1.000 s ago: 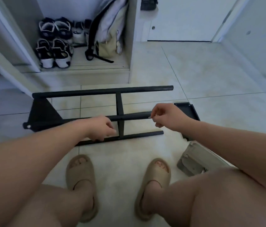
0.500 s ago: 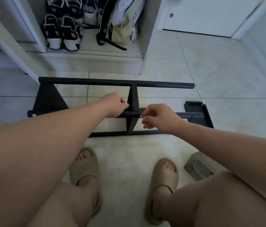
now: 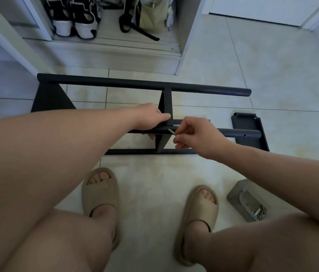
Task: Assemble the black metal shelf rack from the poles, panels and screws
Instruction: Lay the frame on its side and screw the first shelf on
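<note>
The partly built black rack lies on its side on the tiled floor: a far pole (image 3: 145,86), a raised middle pole (image 3: 239,132) and a near pole (image 3: 135,151), joined by an upright middle panel (image 3: 167,107) and a left end panel (image 3: 50,99). My left hand (image 3: 151,118) grips the middle pole just left of the middle panel. My right hand (image 3: 192,135) pinches a small silver screw or key (image 3: 172,132), its tip at the joint of panel and pole. A loose black panel (image 3: 250,132) lies flat at the right.
A grey moulded parts tray (image 3: 247,201) with small hardware sits on the floor at the right, by my right foot. My feet in beige slippers (image 3: 100,191) stand below the rack. An open cabinet holding shoes (image 3: 76,18) and a bag (image 3: 150,14) is beyond.
The view tilted down and closer. My left hand moved right along the middle pole to the middle panel; my right hand brought the small silver piece up to the joint.
</note>
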Demonstrator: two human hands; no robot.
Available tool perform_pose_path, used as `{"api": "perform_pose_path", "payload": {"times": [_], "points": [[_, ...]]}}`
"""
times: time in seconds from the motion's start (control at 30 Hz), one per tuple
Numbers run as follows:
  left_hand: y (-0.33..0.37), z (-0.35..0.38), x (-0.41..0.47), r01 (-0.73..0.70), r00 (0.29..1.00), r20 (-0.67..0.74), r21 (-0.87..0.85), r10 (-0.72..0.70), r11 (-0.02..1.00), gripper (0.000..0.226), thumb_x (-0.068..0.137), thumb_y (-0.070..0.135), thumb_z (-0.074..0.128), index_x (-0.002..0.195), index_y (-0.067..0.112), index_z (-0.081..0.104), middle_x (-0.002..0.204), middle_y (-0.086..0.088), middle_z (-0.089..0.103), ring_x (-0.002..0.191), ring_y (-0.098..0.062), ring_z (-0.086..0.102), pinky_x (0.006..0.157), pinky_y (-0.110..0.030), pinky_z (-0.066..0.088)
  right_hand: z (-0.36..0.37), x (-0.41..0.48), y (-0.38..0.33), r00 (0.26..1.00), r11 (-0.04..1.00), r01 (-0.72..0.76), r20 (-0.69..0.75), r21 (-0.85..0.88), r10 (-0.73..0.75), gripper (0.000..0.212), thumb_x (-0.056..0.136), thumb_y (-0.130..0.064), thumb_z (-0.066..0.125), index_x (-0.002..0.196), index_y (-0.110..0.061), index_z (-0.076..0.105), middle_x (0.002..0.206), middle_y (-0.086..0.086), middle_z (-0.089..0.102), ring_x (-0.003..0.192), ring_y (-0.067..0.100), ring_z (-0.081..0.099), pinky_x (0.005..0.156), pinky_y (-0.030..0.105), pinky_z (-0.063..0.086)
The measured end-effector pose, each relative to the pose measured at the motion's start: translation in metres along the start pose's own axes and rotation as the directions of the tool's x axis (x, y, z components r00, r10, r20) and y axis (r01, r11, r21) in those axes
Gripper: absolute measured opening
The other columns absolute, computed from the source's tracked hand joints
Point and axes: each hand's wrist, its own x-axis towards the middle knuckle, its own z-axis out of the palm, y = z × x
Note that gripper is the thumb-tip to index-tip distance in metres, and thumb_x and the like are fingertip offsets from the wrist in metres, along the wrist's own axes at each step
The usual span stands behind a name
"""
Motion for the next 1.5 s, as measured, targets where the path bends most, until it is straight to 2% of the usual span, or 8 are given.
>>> {"api": "perform_pose_path", "payload": {"times": [0.13,0.27,0.53,0.77,0.93,1.17,1.4,1.5], "points": [[0.0,0.001,0.003,-0.004,1.0,0.015,0.002,0.004,1.0,0.046,0.101,0.049,0.046,0.091,0.01,0.068,0.078,-0.014,0.075,0.071,-0.03,0.068,0.074,-0.034,0.051,0.0,-0.002,-0.001,1.0,1.0,0.0,0.0,-0.002,0.0,0.017,0.093,0.001,0.065,0.084,-0.012,0.06,0.082,0.014,0.075,0.071,0.02,0.075,0.08,0.042,0.063],[-0.001,0.005,0.003,-0.002,1.0,0.023,0.038,0.002,0.999,0.039,0.1,0.046,0.052,0.089,0.012,0.068,0.084,-0.012,0.07,0.075,-0.022,0.067,0.089,-0.035,0.048,-0.002,-0.004,0.001,1.0,1.0,-0.012,0.012,-0.008,0.012,0.015,0.093,-0.001,0.066,0.084,-0.011,0.061,0.081,0.011,0.076,0.072,0.019,0.076,0.082,0.048,0.062],[0.004,0.005,0.001,0.028,0.999,0.016,0.043,-0.029,0.999,0.041,0.101,0.044,0.05,0.098,0.009,0.07,0.079,-0.009,0.067,0.074,-0.019,0.064,0.088,-0.034,0.046,-0.007,-0.008,0.007,1.0,1.0,-0.02,0.009,0.011,0.02,0.014,0.093,-0.001,0.066,0.084,-0.011,0.062,0.081,0.011,0.076,0.073,0.018,0.076,0.085,0.053,0.06],[0.007,0.011,0.003,0.033,0.999,0.003,0.006,-0.033,0.999,0.041,0.101,0.041,0.051,0.096,0.005,0.069,0.083,-0.012,0.067,0.073,-0.021,0.065,0.097,-0.039,0.047,-0.007,-0.007,0.006,0.999,1.0,0.006,0.037,0.015,-0.007,0.017,0.093,0.001,0.066,0.083,-0.011,0.061,0.086,0.017,0.075,0.076,0.021,0.076,0.083,0.04,0.062],[0.014,0.017,0.004,0.023,1.0,0.002,0.001,-0.023,1.0,0.038,0.101,0.04,0.052,0.094,0.006,0.068,0.083,-0.014,0.068,0.069,-0.021,0.066,0.09,-0.036,0.048,-0.01,-0.009,0.006,0.999,0.998,-0.025,0.035,-0.053,0.027,0.017,0.094,-0.003,0.065,0.083,-0.015,0.059,0.085,0.013,0.076,0.073,0.017,0.076,0.056,0.028,0.051],[0.022,0.023,0.004,0.028,0.999,-0.023,0.023,-0.027,0.999,0.043,0.101,0.04,0.051,0.105,0.002,0.071,0.063,-0.005,0.065,0.059,-0.013,0.061,0.063,-0.029,0.038,-0.019,-0.014,0.015,0.998,0.998,-0.041,0.042,-0.045,0.043,0.013,0.094,-0.003,0.067,0.085,-0.011,0.061,0.082,0.008,0.077,0.073,0.016,0.076,0.069,0.039,0.057],[0.023,0.023,0.006,0.042,0.999,0.004,0.003,-0.042,0.999,0.041,0.101,0.042,0.051,0.106,0.007,0.073,0.076,-0.009,0.071,0.071,-0.017,0.065,0.081,-0.033,0.047,-0.016,-0.011,0.016,0.999,0.997,-0.037,0.027,-0.061,0.038,0.013,0.094,-0.005,0.066,0.085,-0.013,0.06,0.081,0.01,0.077,0.072,0.013,0.076,0.056,0.028,0.049],[0.023,0.021,0.007,0.052,0.999,0.013,-0.045,-0.051,0.998,0.039,0.1,0.04,0.055,0.105,0.006,0.073,0.08,-0.011,0.072,0.072,-0.02,0.065,0.078,-0.032,0.048,-0.011,-0.006,0.018,1.0,0.996,-0.019,0.006,-0.083,0.019,0.015,0.094,-0.005,0.065,0.083,-0.015,0.06,0.078,0.008,0.077,0.071,0.013,0.075,0.065,0.039,0.058]]}}
